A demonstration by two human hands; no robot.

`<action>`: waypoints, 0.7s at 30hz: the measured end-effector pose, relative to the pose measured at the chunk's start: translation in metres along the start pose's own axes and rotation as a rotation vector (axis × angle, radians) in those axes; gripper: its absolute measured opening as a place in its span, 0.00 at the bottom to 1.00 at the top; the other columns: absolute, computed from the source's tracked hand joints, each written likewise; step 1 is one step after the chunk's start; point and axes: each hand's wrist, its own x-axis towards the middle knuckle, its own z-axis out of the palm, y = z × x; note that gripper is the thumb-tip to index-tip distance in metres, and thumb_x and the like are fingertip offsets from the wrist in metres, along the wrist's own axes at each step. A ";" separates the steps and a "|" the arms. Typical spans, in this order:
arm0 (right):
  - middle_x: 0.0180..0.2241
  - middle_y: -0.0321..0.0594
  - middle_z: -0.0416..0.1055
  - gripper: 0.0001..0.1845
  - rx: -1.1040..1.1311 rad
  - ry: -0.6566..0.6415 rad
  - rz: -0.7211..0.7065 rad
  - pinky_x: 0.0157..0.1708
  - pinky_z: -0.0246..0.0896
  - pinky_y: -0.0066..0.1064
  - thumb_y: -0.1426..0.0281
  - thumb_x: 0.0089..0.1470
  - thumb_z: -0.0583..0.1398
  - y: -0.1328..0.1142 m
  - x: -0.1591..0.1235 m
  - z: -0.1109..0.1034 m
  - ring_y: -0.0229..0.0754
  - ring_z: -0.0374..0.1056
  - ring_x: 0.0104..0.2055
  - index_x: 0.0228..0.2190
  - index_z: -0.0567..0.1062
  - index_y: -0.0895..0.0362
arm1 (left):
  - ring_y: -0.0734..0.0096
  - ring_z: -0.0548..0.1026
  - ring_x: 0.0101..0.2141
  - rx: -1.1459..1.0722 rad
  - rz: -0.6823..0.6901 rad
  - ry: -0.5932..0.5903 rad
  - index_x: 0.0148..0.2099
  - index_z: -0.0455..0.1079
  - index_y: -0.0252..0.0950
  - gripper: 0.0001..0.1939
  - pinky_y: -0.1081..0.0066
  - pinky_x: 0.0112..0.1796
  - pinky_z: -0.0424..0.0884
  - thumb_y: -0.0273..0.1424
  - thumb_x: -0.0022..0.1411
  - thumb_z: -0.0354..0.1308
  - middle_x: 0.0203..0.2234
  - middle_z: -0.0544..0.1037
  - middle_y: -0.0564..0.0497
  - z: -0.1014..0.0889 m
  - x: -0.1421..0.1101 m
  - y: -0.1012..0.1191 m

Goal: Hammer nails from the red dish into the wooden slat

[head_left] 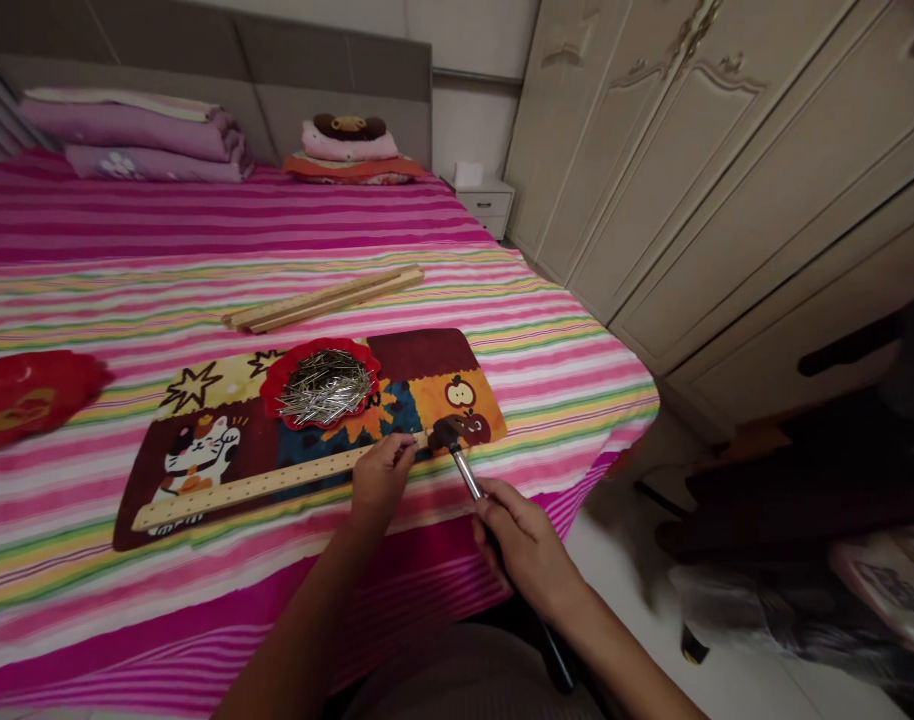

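A long wooden strip (262, 485) with a row of small holes lies on a patterned mat (427, 355) on the bed. My left hand (380, 478) rests on the strip near its right end, fingers pinched together at the wood; what they hold is too small to make out. My right hand (523, 545) is closed round the handle of a hammer (457, 450), whose dark head sits just right of the left fingertips, over the strip's end. A red dish (277, 375) heaped with metal nails (326, 387) stands on the mat just beyond the strip.
Two more wooden strips (322, 300) lie farther up the striped bedspread (127, 240). A red cloth item (29, 395) sits at the left edge. Folded bedding (134, 135) and a plush toy (350, 128) are at the headboard. Wardrobe doors (727, 180) stand right; clutter covers the floor.
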 end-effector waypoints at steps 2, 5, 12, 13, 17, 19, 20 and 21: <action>0.19 0.28 0.61 0.13 -0.035 -0.008 -0.037 0.14 0.48 0.22 0.62 0.56 0.52 -0.007 0.008 0.006 0.30 0.54 0.15 0.37 0.69 0.57 | 0.73 0.74 0.30 0.007 0.022 0.000 0.33 0.73 0.39 0.07 0.75 0.34 0.66 0.33 0.56 0.54 0.29 0.78 0.53 0.000 -0.001 -0.001; 0.19 0.29 0.62 0.11 -0.163 -0.021 -0.103 0.16 0.49 0.22 0.64 0.56 0.51 -0.009 0.019 0.011 0.31 0.56 0.17 0.34 0.69 0.56 | 0.72 0.74 0.31 0.034 0.029 -0.001 0.33 0.73 0.39 0.07 0.75 0.34 0.65 0.32 0.56 0.54 0.29 0.78 0.53 -0.001 -0.001 -0.002; 0.19 0.29 0.61 0.10 -0.141 -0.070 -0.040 0.16 0.49 0.23 0.65 0.56 0.51 -0.005 0.012 0.010 0.31 0.55 0.17 0.31 0.68 0.56 | 0.72 0.73 0.29 0.071 -0.007 -0.010 0.35 0.74 0.38 0.08 0.75 0.32 0.65 0.30 0.55 0.53 0.26 0.77 0.53 0.002 -0.002 -0.002; 0.19 0.29 0.61 0.10 -0.110 -0.066 -0.027 0.16 0.48 0.23 0.64 0.56 0.51 -0.006 0.008 0.008 0.30 0.55 0.16 0.33 0.69 0.56 | 0.73 0.73 0.28 0.062 -0.010 -0.020 0.35 0.74 0.38 0.08 0.75 0.32 0.66 0.31 0.56 0.54 0.27 0.77 0.53 0.001 -0.002 -0.001; 0.19 0.28 0.60 0.15 -0.013 -0.024 0.005 0.12 0.45 0.22 0.59 0.56 0.53 -0.004 -0.006 -0.004 0.30 0.53 0.14 0.40 0.68 0.57 | 0.73 0.73 0.28 0.064 -0.044 -0.005 0.38 0.74 0.38 0.10 0.74 0.33 0.68 0.34 0.57 0.54 0.29 0.78 0.52 -0.019 0.007 -0.002; 0.19 0.28 0.60 0.18 0.016 0.016 0.007 0.12 0.45 0.22 0.57 0.55 0.54 0.000 -0.009 -0.012 0.29 0.52 0.14 0.41 0.67 0.57 | 0.69 0.74 0.33 0.187 -0.077 0.113 0.40 0.73 0.36 0.12 0.72 0.37 0.68 0.34 0.59 0.52 0.32 0.78 0.49 -0.039 0.019 -0.004; 0.19 0.28 0.60 0.19 0.022 0.036 0.007 0.12 0.46 0.22 0.56 0.55 0.54 0.002 -0.010 -0.015 0.29 0.52 0.14 0.42 0.67 0.57 | 0.67 0.74 0.36 0.284 -0.098 0.165 0.41 0.73 0.36 0.12 0.71 0.40 0.68 0.33 0.59 0.51 0.35 0.78 0.47 -0.050 0.026 -0.004; 0.19 0.27 0.60 0.20 0.023 0.051 0.009 0.11 0.46 0.22 0.56 0.55 0.54 0.004 -0.011 -0.017 0.29 0.51 0.14 0.42 0.67 0.57 | 0.64 0.74 0.39 0.390 -0.118 0.184 0.41 0.73 0.35 0.13 0.69 0.41 0.68 0.32 0.59 0.51 0.38 0.77 0.45 -0.061 0.034 -0.004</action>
